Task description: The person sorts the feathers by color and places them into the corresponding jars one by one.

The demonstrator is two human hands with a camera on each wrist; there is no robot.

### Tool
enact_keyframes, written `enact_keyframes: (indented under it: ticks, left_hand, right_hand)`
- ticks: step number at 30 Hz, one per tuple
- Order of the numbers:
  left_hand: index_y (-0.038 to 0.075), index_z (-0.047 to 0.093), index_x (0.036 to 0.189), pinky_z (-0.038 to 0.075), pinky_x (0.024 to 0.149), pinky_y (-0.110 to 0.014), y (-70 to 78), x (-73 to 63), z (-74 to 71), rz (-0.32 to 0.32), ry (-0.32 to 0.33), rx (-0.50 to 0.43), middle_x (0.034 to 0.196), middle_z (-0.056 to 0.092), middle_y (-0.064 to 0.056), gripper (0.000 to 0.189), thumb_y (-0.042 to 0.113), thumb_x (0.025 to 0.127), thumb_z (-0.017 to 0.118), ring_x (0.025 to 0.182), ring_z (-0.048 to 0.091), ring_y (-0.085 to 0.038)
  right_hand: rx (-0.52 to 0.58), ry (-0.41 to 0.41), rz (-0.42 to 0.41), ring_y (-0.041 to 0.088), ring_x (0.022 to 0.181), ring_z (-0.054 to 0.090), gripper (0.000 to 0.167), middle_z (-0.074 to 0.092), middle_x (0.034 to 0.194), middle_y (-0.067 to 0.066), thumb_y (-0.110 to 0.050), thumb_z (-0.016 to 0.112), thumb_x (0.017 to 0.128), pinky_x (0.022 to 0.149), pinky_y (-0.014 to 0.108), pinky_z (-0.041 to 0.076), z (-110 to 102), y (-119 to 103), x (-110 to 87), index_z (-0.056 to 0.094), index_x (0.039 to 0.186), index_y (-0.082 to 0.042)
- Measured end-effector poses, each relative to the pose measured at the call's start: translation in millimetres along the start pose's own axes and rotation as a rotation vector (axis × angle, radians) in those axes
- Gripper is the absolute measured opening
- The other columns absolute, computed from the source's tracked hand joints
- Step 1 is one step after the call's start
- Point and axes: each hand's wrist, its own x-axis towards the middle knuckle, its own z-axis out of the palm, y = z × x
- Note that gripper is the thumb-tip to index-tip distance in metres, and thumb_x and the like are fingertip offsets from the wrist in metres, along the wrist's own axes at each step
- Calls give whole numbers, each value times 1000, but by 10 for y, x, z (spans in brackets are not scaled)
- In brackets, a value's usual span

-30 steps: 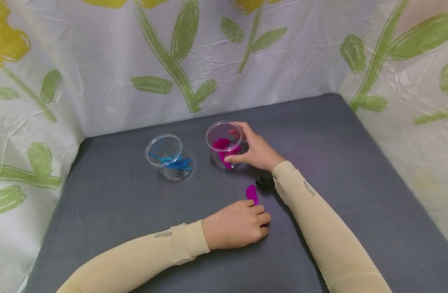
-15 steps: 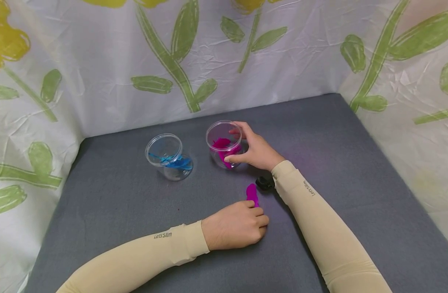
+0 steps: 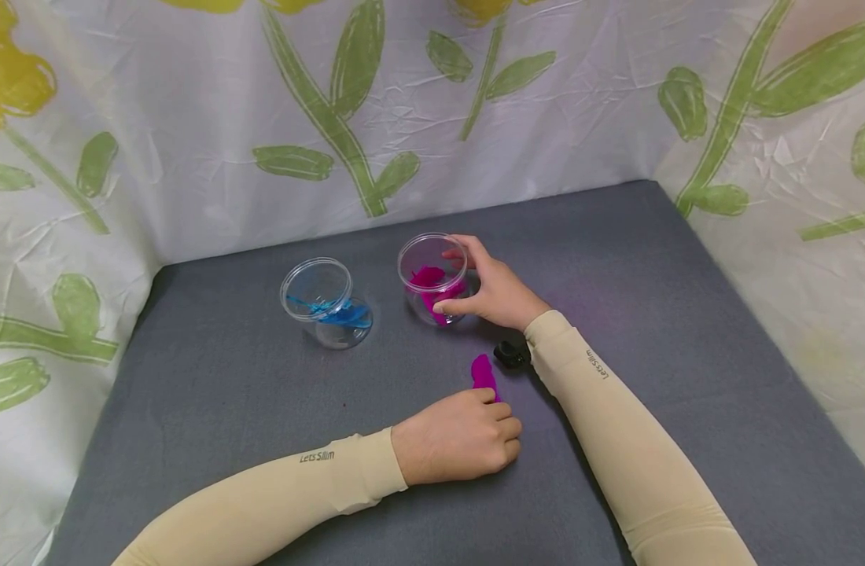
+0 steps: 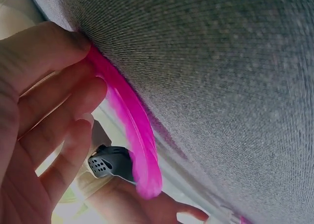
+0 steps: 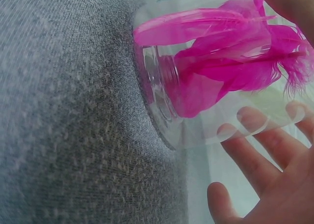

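Near the front of the dark table, my left hand (image 3: 461, 436) pinches the end of a magenta feather (image 3: 484, 373) between thumb and fingertips. The left wrist view shows that feather (image 4: 135, 121) curving away from the fingers just above the cloth. Farther back, my right hand (image 3: 499, 287) holds a clear plastic jar (image 3: 432, 240) from its right side, thumb in front and fingers behind. Several magenta feathers (image 5: 221, 57) lie inside this jar, which stands upright on the table.
A second clear jar (image 3: 344, 338) with blue feathers (image 3: 344, 314) stands to the left. A black wrist-worn device (image 3: 512, 354) sits at my right cuff. White curtains with painted flowers (image 3: 546, 157) border the grey table (image 3: 227, 377) at the back and sides.
The left hand and the feather it pinches have shifted only slightly, and the feather's tip now leans a little more to the left. The right hand and both jars have stayed put.
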Motion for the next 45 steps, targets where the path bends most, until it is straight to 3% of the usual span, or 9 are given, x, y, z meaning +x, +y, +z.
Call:
enact_keyframes:
  ticks: [6,11,17,24,27,30,36,45]
  left_hand:
    - [30,77,96,49,78,-26,-53,-23,-33,2,-18,-26,93,74,15,19,24,107,63,83,64,-6]
    - [27,75,94,48,77,-25,-164,-91,-111,-56,68,-120,91,71,14,13,21,104,68,81,62,-6]
    - [24,78,98,55,81,-21,-433,-221,-191,-181,291,-369,98,75,14,6,21,101,74,87,67,-5]
    - [13,82,102,62,95,-27,-815,-433,-336,-367,646,-608,102,81,3,15,10,88,88,98,76,-9]
    - [10,83,102,63,88,-27,-937,-510,-420,-460,783,-671,101,82,-2,20,3,84,89,95,76,-13]
    - [9,84,100,61,78,-26,-1045,-562,-490,-551,878,-687,99,82,-3,18,1,85,88,91,75,-14]
    - [10,84,98,61,73,-30,-1203,-599,-537,-673,949,-698,97,82,-3,14,3,87,87,87,74,-13]
    - [11,85,100,59,77,-25,-1319,-569,-462,-721,959,-676,98,82,-2,11,7,90,86,91,75,-13]
  right_hand:
    - [-5,5,-12,29,149,51,105,54,163,3,-44,94,84,122,61,41,-6,-6,15,30,166,-25]
    - [-10,11,-3,26,147,51,105,54,162,-2,-46,94,83,120,59,43,1,-17,-7,30,165,-29]
    - [1,13,-6,30,149,51,104,54,162,-1,-45,94,84,121,61,42,7,0,-17,31,165,-29]
    - [6,10,-37,30,148,52,101,54,162,1,-37,94,85,124,59,40,5,20,-10,32,164,-24]
    - [8,0,-41,32,147,53,101,53,163,4,-32,93,86,125,58,40,4,22,-7,30,165,-24]
    - [8,-4,-23,33,148,52,102,53,163,5,-36,94,86,124,60,40,7,7,-2,30,165,-28]
    - [23,2,19,29,150,50,101,54,161,-1,-49,94,83,121,62,43,20,-3,-13,32,162,-37]
    - [11,2,32,27,147,51,103,55,158,-4,-48,94,83,118,60,47,26,-10,-12,32,163,-32]
